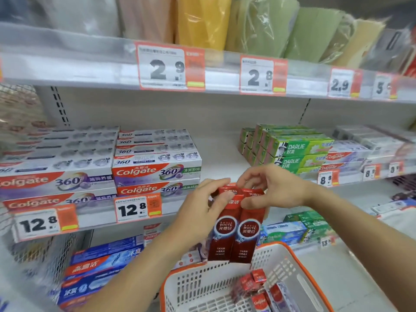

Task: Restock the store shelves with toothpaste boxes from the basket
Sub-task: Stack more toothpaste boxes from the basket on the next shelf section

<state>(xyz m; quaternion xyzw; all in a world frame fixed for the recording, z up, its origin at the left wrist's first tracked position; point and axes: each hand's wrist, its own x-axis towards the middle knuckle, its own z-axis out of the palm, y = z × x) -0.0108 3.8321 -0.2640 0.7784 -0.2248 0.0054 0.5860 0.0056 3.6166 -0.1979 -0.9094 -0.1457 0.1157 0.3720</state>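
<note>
Toothpaste boxes (235, 230), dark red and held upright side by side at frame centre, are being gripped by both hands: the left hand (203, 211) is wrapping their left edge, the right hand (273, 188) is pinching their tops. They are hanging above the basket (216, 287) at lower centre, where more boxes are lying. Next, I judge, they are needing a gap on the shelf (220, 163) between the Colgate and Darlie stacks.
</note>
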